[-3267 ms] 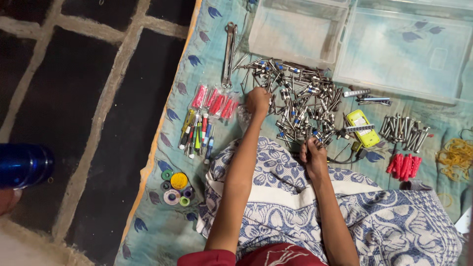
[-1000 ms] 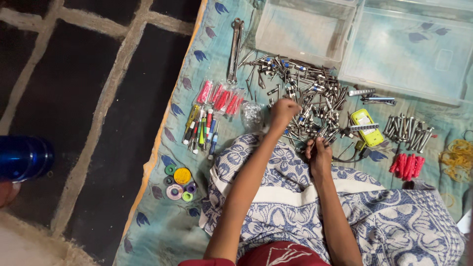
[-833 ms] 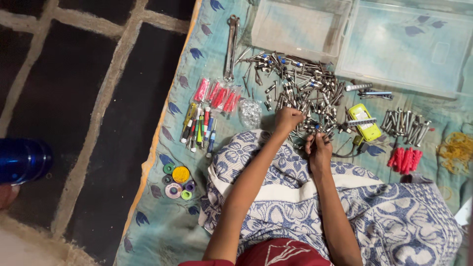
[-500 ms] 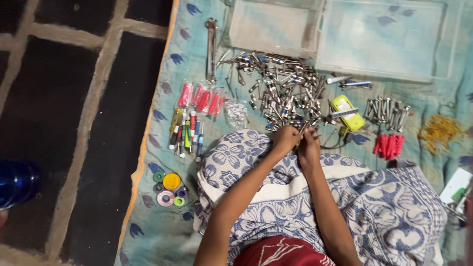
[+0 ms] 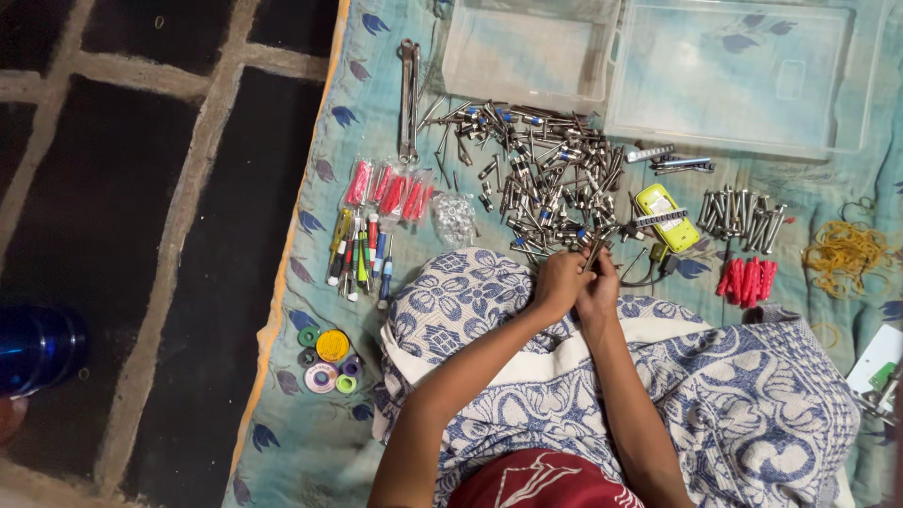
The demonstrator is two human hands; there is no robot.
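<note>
My left hand (image 5: 557,282) and my right hand (image 5: 602,290) are pressed together over my lap, at the near edge of a pile of small metal bits and bolts (image 5: 541,183). Both have their fingers closed around a thin metal bit (image 5: 594,252) whose tip sticks out above them towards the pile. My knees are covered by a blue and white patterned cloth (image 5: 715,395). A small yellow device (image 5: 666,217) with a cable lies just right of the hands.
On the teal mat (image 5: 310,452) lie a wrench (image 5: 408,99), red packets (image 5: 390,191), small screwdrivers (image 5: 362,259), tape rolls (image 5: 326,360), a bag of washers (image 5: 454,218), a row of bolts (image 5: 743,209), red plugs (image 5: 748,280) and rubber bands (image 5: 847,256). Two clear plastic boxes (image 5: 734,75) stand at the back. A blue bottle (image 5: 33,348) is on the dark floor.
My left hand has pulled back from the pile to meet my right hand over my lap, and both now close on a metal bit. The view has shifted slightly.
</note>
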